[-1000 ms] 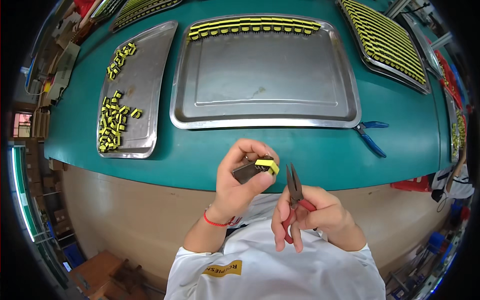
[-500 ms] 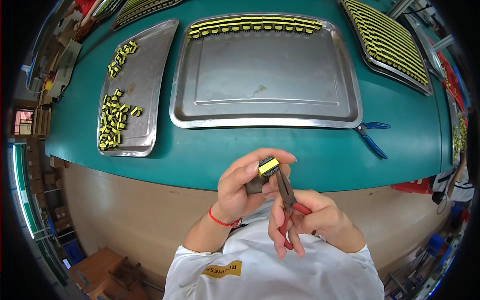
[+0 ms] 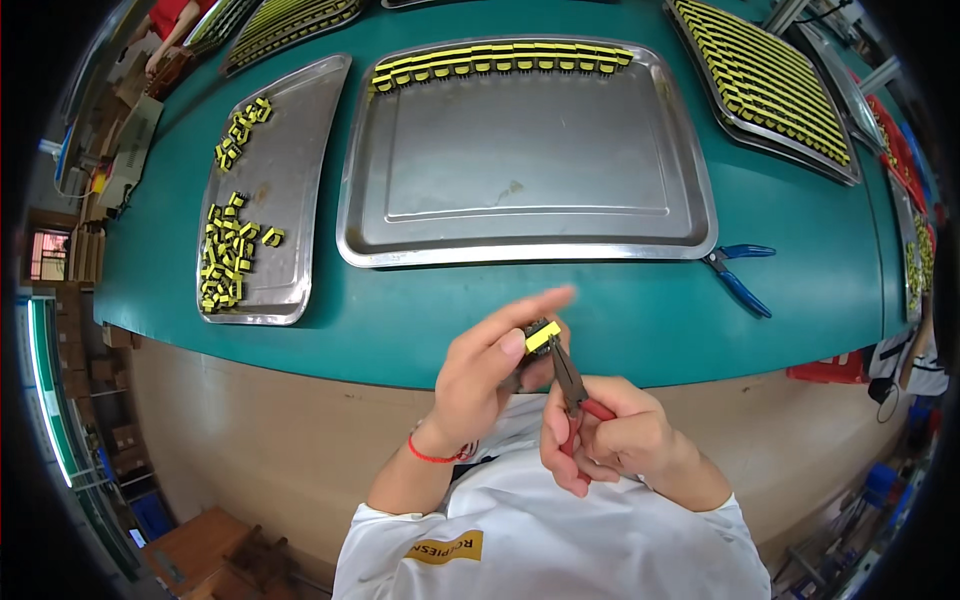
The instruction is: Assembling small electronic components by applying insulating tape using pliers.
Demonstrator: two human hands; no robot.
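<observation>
Between the thumb and fingers of my left hand (image 3: pixel 478 375) sits a small yellow-and-black transformer (image 3: pixel 541 337), tilted up to the right. The index finger of that hand stretches out above it, off the part. My right hand (image 3: pixel 625 432) is wrapped round the red handles of needle-nose pliers (image 3: pixel 568 378). The plier tips meet the transformer's right end; whether they grip a pin is too small to tell. Both hands are in front of the table's near edge.
A large metal tray (image 3: pixel 530 255) ahead holds a row of transformers along its far side. In the left tray (image 3: pixel 290 190) lie loose transformers in two heaps. Blue-handled cutters (image 3: pixel 742 280) rest right of the large tray. A full tray (image 3: pixel 770 90) stands at far right.
My left index finger has lifted and straightened away from the transformer, which has turned steeper. My right fingers have closed further round the plier handles. The whole view has shifted slightly.
</observation>
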